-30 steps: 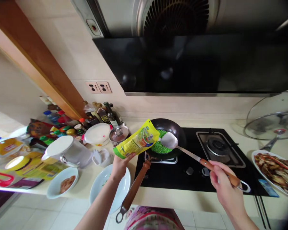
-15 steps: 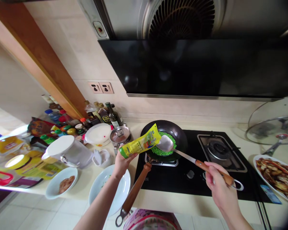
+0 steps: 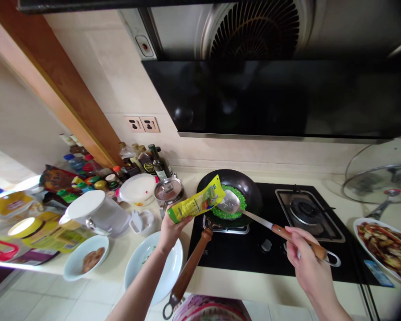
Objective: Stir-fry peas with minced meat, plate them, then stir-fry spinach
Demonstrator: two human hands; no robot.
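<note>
Head view: from where I stand, left hand has fingers closed around lower end of yellow pouch; pouch lies aslant, far end pointing away from these fingers, over wok. Right hand has fingers wrapped on wooden handle of spatula; metal head, forward-left of these fingers, is just beside pouch end, above green peas in wok. White plate below left fingers, partly behind forearm. Burner beyond right fingers.

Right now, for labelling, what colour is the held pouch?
The pouch is mostly yellow, green at one end; head view.
</note>
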